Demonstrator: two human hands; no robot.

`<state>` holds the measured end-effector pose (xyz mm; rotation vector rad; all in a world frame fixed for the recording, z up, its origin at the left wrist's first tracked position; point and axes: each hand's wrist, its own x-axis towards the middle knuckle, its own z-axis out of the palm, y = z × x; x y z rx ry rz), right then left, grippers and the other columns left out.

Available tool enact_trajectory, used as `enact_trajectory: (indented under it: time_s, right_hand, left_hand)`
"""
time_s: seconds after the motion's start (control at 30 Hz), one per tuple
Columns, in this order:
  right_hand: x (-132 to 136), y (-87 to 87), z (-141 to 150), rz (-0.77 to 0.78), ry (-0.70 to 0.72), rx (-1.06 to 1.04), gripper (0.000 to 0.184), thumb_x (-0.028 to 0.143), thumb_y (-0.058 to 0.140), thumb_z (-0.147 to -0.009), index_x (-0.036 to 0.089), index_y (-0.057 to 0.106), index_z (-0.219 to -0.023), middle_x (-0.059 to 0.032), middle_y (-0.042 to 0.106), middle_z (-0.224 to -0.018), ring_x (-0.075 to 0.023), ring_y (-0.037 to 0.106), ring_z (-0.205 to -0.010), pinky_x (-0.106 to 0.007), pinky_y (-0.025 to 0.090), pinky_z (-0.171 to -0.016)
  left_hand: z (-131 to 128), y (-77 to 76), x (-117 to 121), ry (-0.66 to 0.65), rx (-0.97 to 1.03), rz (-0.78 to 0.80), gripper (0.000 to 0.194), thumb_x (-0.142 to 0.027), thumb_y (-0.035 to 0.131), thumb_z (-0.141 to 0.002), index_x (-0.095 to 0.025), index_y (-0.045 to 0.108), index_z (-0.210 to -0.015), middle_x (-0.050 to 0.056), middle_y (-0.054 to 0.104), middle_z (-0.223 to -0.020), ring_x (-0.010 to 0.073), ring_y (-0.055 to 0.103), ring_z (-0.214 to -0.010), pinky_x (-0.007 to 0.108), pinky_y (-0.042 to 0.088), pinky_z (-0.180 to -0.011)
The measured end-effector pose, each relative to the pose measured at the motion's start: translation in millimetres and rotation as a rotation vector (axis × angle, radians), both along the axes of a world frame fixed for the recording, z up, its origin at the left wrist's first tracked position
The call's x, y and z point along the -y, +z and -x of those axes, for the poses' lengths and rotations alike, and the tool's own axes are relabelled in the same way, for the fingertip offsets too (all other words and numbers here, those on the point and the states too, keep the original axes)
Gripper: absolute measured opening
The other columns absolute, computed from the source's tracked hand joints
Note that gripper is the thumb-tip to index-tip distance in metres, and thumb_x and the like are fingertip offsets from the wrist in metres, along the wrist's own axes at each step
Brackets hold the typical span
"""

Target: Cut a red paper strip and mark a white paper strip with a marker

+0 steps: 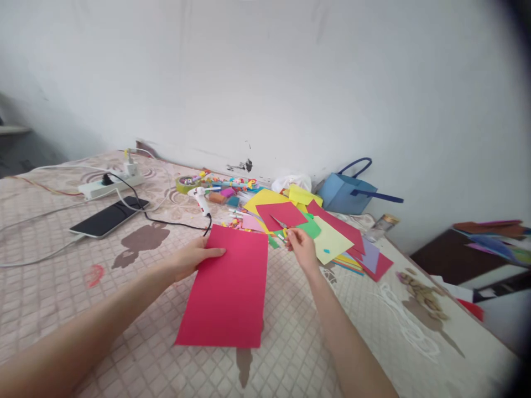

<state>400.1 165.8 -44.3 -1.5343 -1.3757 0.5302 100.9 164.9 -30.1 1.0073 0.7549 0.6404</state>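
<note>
A sheet of red paper (232, 287) is gripped at its upper left edge by my left hand (193, 258), thumb on top and the other fingers out of sight beneath. Just right of the sheet, my right hand (301, 246) is closed around small scissors (279, 222), whose blades point away and to the left. Behind those blades lies a smaller red piece of paper (282, 214) on a pile of coloured sheets. A pale yellow-green sheet (332, 240) lies beside my right hand.
At the left are a phone (108, 217) on a cable and a power strip (110, 186). A white glue gun (199, 200) stands near a roll of tape (185, 185). Right: a blue bag (346, 193), a glass jar (380, 225), white cord (409, 326) and brown twine (425, 296).
</note>
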Motion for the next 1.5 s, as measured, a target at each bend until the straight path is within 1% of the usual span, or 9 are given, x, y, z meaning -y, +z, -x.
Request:
enact_trajectory:
  time_s: [0.17,0.27,0.47,0.73,0.87,1.0,1.13,1.23,1.5]
  right_hand:
    - [-48,1.3,-60,0.085,-0.121,0.243,0.022,0.032,0.070,-0.075,0.014,0.062,-0.085,-0.0090,0.065,-0.089,-0.0242,0.060,-0.092,-0.038,0.049,-0.082]
    - [-74,-4.4,-76,0.205,-0.104,0.308,0.028,0.031,0.055,-0.090,0.015,0.057,-0.114,-0.0086,0.059,-0.115,-0.0201,0.060,-0.098,-0.040,0.051,-0.083]
    - [-88,-15.7,-88,0.347,-0.064,0.288,0.032,0.032,0.056,-0.090,0.014,0.056,-0.116,-0.0074,0.058,-0.118,-0.0234,0.060,-0.100,-0.041,0.052,-0.082]
    - [-63,2.3,-83,0.115,-0.150,0.082,0.031,0.031,0.055,-0.091,0.015,0.055,-0.116,-0.0087,0.058,-0.116,-0.0204,0.060,-0.098,-0.041,0.052,-0.082]
    - [-35,16.6,-66,-0.009,-0.140,-0.098,0.042,0.049,0.071,-0.070,0.015,0.060,-0.090,-0.0035,0.064,-0.074,-0.0202,0.062,-0.072,-0.032,0.050,-0.064]
    - [6,19.0,-21,0.031,0.053,-0.280,0.043,0.060,0.067,-0.067,0.020,0.053,-0.073,0.0045,0.049,-0.049,-0.0134,0.050,-0.044,-0.026,0.041,-0.044]
    - [43,15.9,31,0.150,0.243,-0.390,0.042,0.061,0.061,-0.074,0.020,0.053,-0.072,0.0034,0.050,-0.050,-0.0093,0.043,-0.037,-0.023,0.035,-0.037]
    - [58,16.4,56,0.291,0.368,-0.521,0.038,0.045,0.076,-0.065,0.020,0.049,-0.074,0.0079,0.046,-0.052,-0.0051,0.039,-0.038,-0.018,0.030,-0.036]
    - [59,14.2,58,0.192,0.219,-0.706,0.038,0.033,0.079,-0.061,0.022,0.047,-0.078,0.0079,0.047,-0.062,-0.0058,0.045,-0.047,-0.016,0.032,-0.040]
  left_hand:
    - [6,-0.2,-1,-0.205,0.017,0.010,0.038,-0.029,0.075,-0.073,-0.013,0.064,-0.105,0.012,0.071,-0.100,0.0221,0.070,-0.083,0.031,0.055,-0.080]
    - [7,-1.0,-1,-0.248,0.012,-0.010,0.041,-0.028,0.074,-0.074,-0.015,0.062,-0.111,0.012,0.071,-0.103,0.0231,0.070,-0.087,0.032,0.055,-0.080]
    - [8,1.1,-1,-0.241,-0.003,0.019,0.047,-0.029,0.076,-0.072,-0.015,0.060,-0.115,0.013,0.069,-0.106,0.0241,0.069,-0.087,0.032,0.055,-0.079]
    - [9,-1.5,-4,-0.239,0.036,-0.020,0.049,-0.031,0.076,-0.071,-0.016,0.061,-0.116,0.013,0.069,-0.109,0.0257,0.069,-0.092,0.033,0.054,-0.082]
    - [8,0.8,-3,-0.247,0.057,-0.006,0.049,-0.029,0.075,-0.072,-0.016,0.060,-0.117,0.013,0.068,-0.110,0.0254,0.068,-0.093,0.032,0.054,-0.081]
    - [7,0.6,-2,-0.258,0.049,0.005,0.047,-0.028,0.074,-0.073,-0.016,0.060,-0.117,0.013,0.069,-0.109,0.0242,0.068,-0.092,0.030,0.054,-0.080]
    - [8,-1.8,-3,-0.256,0.050,0.004,0.048,-0.029,0.074,-0.073,-0.017,0.060,-0.117,0.012,0.068,-0.110,0.0244,0.068,-0.093,0.031,0.054,-0.082]
    - [8,-2.4,-3,-0.254,0.040,-0.012,0.047,-0.031,0.074,-0.073,-0.017,0.061,-0.116,0.013,0.068,-0.110,0.0261,0.067,-0.095,0.032,0.054,-0.081]
    - [8,-1.5,-4,-0.389,0.060,-0.045,0.044,-0.022,0.079,-0.065,-0.014,0.066,-0.106,0.012,0.070,-0.106,0.0267,0.068,-0.093,0.035,0.053,-0.084]
